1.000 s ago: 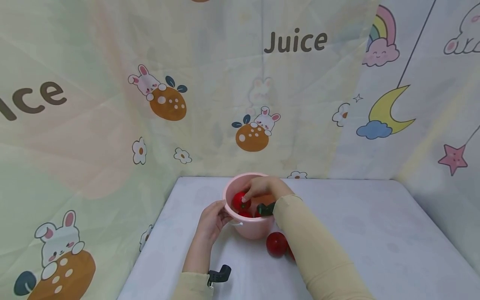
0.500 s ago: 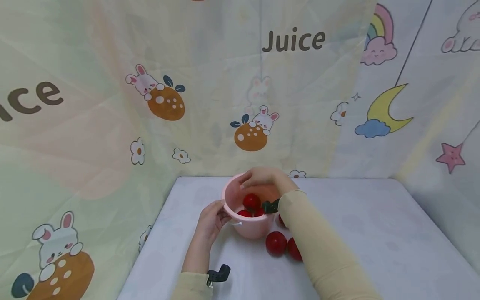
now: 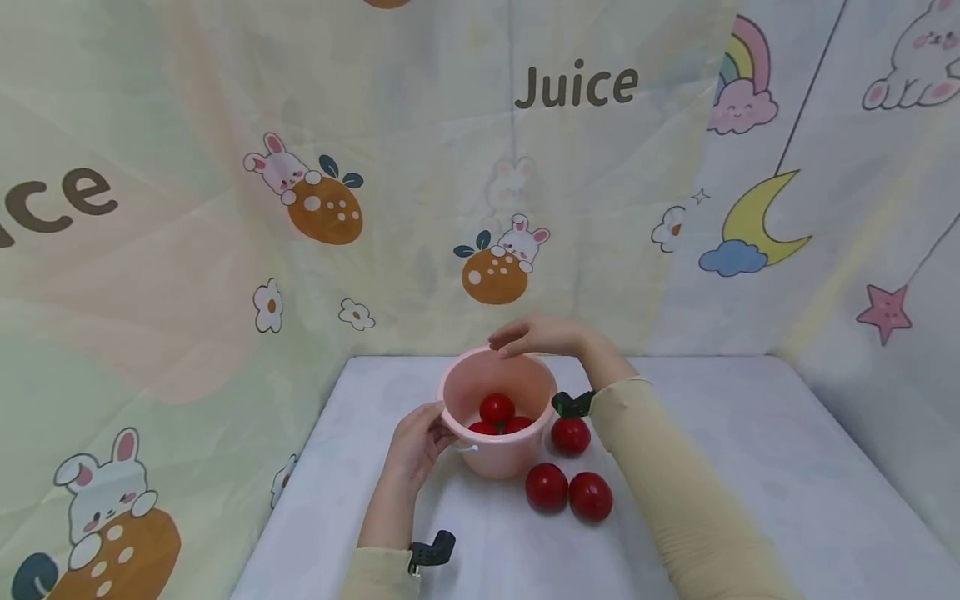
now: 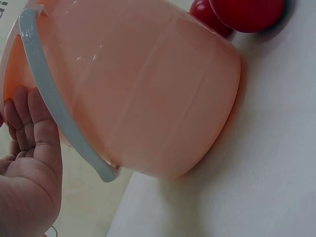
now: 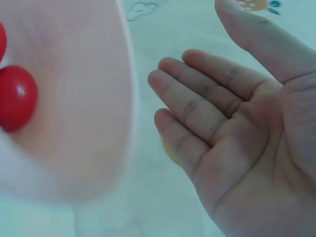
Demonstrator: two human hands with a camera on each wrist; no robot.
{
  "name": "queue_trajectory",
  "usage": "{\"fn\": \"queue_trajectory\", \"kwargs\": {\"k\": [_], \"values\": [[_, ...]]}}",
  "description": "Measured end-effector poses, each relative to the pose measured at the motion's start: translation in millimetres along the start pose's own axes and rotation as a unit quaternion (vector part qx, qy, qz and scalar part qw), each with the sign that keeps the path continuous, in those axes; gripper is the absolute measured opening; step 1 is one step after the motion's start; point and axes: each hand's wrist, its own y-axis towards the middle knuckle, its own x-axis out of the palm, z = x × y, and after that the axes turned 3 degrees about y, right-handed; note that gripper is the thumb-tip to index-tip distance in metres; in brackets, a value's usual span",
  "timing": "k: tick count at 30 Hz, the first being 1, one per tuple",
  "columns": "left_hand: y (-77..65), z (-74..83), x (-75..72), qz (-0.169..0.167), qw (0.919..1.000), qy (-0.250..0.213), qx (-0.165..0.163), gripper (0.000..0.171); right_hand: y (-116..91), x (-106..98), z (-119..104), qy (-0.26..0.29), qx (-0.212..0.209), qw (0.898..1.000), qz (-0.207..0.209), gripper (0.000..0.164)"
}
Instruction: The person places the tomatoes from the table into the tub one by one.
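Note:
A pink bucket (image 3: pixel 497 460) with a pale handle (image 4: pixel 61 108) stands upright on the table. My left hand (image 3: pixel 415 442) grips its rim on the left side, fingers curled up under the edge in the left wrist view. Inside lie three bright red round fruits that look like tomatoes (image 3: pixel 497 408). My right hand (image 3: pixel 551 335) is over the bucket's far rim. In the right wrist view its palm (image 5: pixel 247 163) shows, fingers extended and holding nothing, beside the bucket wall.
Three darker red round fruits lie on the white table (image 3: pixel 697 467): one fruit (image 3: pixel 571 436) close to the bucket's right side, another (image 3: pixel 547 487) and a third (image 3: pixel 591 497) in front. A printed cloth (image 3: pixel 420 167) hangs behind and along both sides.
My right hand has let go of a tomato inside the bucket and risen out, up and to the right. The tomato settled among the others. My left hand keeps its grip on the rim.

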Motion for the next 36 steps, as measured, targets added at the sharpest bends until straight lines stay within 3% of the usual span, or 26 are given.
{"fn": "queue_trajectory", "kwargs": {"k": [7, 11, 15, 26, 36], "values": [[-1.7, 1.3, -0.3, -0.001, 1.0000, 0.003, 0.001, 0.047, -53, -24, 18, 0.039, 0.002, 0.999, 0.038, 0.056], [-1.0, 0.6, -1.9, 0.001, 1.0000, 0.004, 0.001, 0.048, -78, -29, 45, 0.059, -0.013, 0.994, 0.087, 0.059], [0.1, -0.4, -4.0, 0.006, 1.0000, 0.005, -0.001, 0.047, -92, -20, 77, 0.062, 0.000, 0.989, 0.132, 0.063], [0.4, -0.9, -4.7, 0.008, 0.9999, 0.007, 0.002, 0.045, -87, 57, 152, 0.097, 0.049, 0.986, 0.130, 0.078], [-0.9, -0.2, 0.1, 0.002, 1.0000, -0.004, 0.004, 0.045, -74, 84, 183, 0.130, 0.071, 0.980, 0.131, 0.085]]}}
